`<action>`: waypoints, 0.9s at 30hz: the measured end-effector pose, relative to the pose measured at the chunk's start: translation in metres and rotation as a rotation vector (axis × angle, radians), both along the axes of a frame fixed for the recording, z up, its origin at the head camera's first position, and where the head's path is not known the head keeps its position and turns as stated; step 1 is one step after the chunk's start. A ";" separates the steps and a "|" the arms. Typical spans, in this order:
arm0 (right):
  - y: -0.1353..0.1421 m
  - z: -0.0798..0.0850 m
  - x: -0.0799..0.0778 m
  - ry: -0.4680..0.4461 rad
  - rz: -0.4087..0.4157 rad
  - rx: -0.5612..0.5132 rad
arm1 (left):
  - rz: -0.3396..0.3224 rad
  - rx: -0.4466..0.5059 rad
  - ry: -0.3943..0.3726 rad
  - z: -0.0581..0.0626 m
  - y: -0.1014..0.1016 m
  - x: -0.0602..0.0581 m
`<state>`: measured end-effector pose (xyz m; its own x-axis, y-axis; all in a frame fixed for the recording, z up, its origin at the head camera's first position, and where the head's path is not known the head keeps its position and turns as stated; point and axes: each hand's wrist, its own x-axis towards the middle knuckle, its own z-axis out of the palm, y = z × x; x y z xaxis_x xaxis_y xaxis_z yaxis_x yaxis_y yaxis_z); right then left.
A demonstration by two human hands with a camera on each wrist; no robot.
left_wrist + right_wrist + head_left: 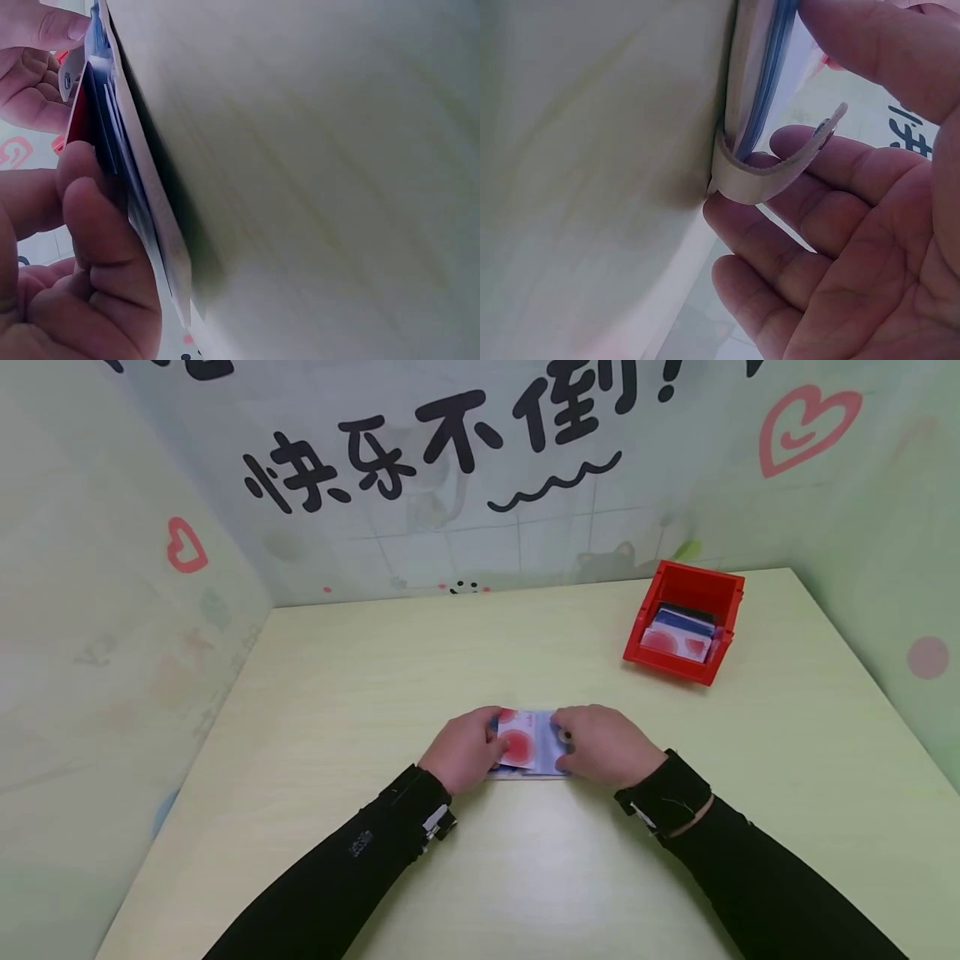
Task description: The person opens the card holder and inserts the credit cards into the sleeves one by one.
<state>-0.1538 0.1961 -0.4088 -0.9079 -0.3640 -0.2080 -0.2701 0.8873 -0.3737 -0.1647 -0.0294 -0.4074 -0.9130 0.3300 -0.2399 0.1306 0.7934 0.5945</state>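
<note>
A card holder [549,745] lies open on the table, with pale clear-looking sleeves and a light cover. My left hand [459,750] is at its left side, pinching a white card with red circles [517,747] between thumb and finger. In the left wrist view, the card's red edge [78,112] stands above the blue sleeves [103,112]. At the right edge, my right hand [606,745] holds the holder, thumb on the sleeves and fingers curled at its side. The holder's strap [761,180], with a metal snap, bends up beside those fingers.
A red open box [671,670] stands at the back right of the table [360,677], several cards [675,639] leaning in it. Printed cloth walls [450,535] with black writing and hearts enclose the table at the back and both sides.
</note>
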 end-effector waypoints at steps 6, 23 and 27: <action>-0.001 0.001 0.000 -0.005 -0.004 0.004 | 0.005 -0.023 0.016 0.002 0.003 0.001; -0.002 0.001 0.004 0.020 0.013 -0.009 | -0.097 -0.019 0.055 0.004 0.015 0.002; -0.001 0.002 0.004 0.016 0.015 -0.007 | -0.106 -0.026 0.053 0.003 0.017 0.001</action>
